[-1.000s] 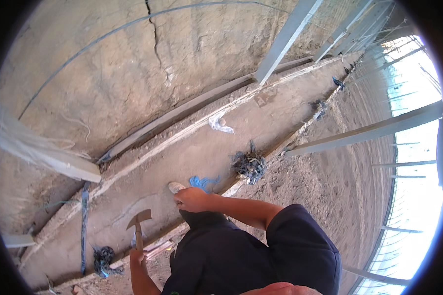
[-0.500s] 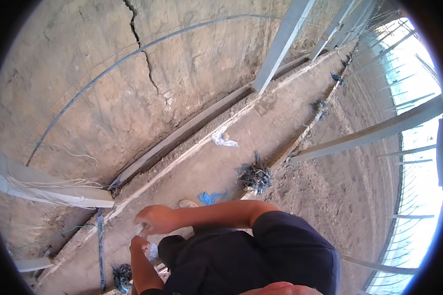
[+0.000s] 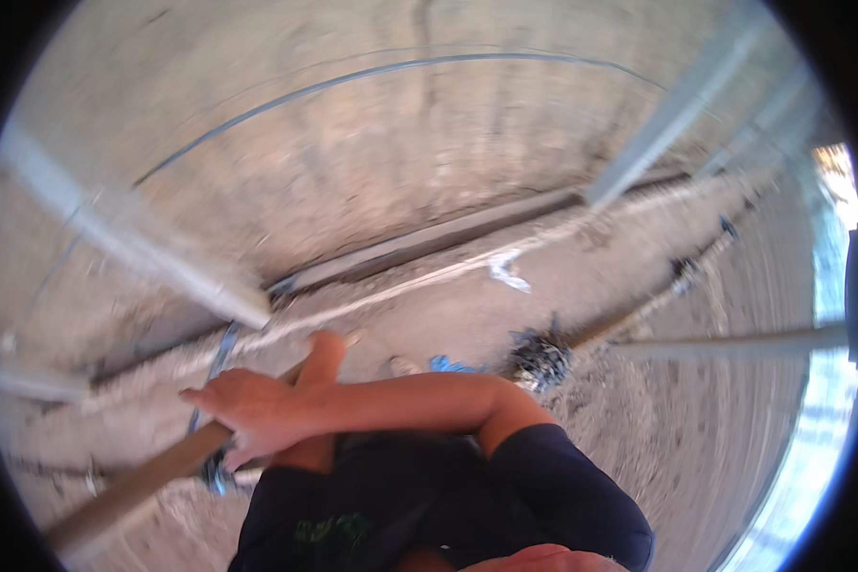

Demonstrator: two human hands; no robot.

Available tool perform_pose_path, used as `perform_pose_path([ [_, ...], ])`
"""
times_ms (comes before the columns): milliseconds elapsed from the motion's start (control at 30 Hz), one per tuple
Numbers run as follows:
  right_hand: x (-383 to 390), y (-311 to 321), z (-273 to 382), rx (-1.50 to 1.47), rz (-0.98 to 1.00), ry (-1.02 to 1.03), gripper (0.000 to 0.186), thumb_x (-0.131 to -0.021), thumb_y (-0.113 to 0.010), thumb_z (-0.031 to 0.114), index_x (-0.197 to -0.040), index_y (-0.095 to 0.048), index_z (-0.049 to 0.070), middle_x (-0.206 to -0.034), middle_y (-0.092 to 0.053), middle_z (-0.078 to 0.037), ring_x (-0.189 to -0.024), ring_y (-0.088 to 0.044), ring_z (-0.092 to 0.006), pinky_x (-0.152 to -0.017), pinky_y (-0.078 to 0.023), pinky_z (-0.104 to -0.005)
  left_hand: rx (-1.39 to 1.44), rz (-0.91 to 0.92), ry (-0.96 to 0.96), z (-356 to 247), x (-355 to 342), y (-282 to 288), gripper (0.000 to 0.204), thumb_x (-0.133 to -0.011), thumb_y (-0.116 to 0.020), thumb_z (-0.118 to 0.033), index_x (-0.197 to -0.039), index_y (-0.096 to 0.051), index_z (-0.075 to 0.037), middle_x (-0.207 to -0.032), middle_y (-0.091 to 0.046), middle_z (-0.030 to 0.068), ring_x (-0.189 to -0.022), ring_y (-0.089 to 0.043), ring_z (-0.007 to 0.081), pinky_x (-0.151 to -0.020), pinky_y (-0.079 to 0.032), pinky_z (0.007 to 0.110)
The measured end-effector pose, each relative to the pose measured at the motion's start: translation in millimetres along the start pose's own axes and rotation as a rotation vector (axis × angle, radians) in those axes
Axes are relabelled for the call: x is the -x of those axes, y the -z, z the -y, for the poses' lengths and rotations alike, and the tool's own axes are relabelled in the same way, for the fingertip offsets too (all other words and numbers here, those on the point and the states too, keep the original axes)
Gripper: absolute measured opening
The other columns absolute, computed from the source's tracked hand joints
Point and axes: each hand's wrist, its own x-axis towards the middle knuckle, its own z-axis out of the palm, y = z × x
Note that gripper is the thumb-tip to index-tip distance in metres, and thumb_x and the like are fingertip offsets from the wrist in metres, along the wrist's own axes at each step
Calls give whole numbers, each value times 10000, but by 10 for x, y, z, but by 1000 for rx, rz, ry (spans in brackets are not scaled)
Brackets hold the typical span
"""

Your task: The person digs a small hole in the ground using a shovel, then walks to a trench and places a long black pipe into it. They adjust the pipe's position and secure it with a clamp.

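A long brown wooden pole [image 3: 148, 481] slants up from the lower left, passing under my crossed arms. My left hand [image 3: 322, 355] is closed around it toward its far end, where a short tip shows beyond the fist. Crossing over my left arm, my right hand [image 3: 253, 410] lies across the pole with thumb and fingers spread to either side. Motion blurs both hands slightly, and the pole under my right palm is hidden.
An earthen wall [image 3: 353, 172] rises ahead, with slanted grey posts [image 3: 162, 257] against it. Along the dirt path lie white plastic [image 3: 510, 271], a blue scrap [image 3: 451, 365] and a dark shredded bundle [image 3: 541, 360]. Tilled soil [image 3: 677, 419] stretches to the right.
My view has swung, shifting the surroundings. The wooden pole now shows plainly at the lower left. My hands, close together before, are apart, the left farther forward and the right spread open.
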Motion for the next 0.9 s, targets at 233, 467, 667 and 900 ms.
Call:
perform_pose_path([
  [233, -234, -233, -318, 229, -164, -156, 481, -754, -800, 262, -1155, -604, 80, -877, -681, -172, -808, -685, -399, -725, -563, -478, 746, -269, -511, -811, 641, 472, 324, -888, -649, -268, -1141, -713, -77, -1199, -691, 209, -1135, -654, 381, -945, -511, 472],
  [467, -313, 727, -392, -100, -388, -490, 208, -855, -802, 205, -917, -672, 54, -707, -654, -28, -657, -636, -111, -600, -529, -313, 809, -321, -356, -559, 1603, 335, 333, -929, -642, -276, -1167, -675, -47, -1208, -670, 240, -1150, -632, 412, -984, -497, 484],
  [667, -560, 768, -805, -280, -465, -511, 240, -839, -799, 178, -869, -613, 30, -665, -616, -52, -557, -590, -150, -531, -475, -319, 891, -492, 375, 659, 2236, -1386, 276, -872, -634, -284, -964, -704, -33, -1085, -704, 225, -1047, -667, 421, -888, -537, 497],
  [900, -874, 355, -1150, -571, -424, -411, 155, -840, -718, 87, -879, -579, 30, -649, -596, -54, -576, -593, -166, -570, -480, -334, 699, -412, 757, 1098, 3471, -3117, 167, -797, -667, -212, -814, -711, -52, -874, -741, 131, -803, -713, 317, -720, -569, 440],
])
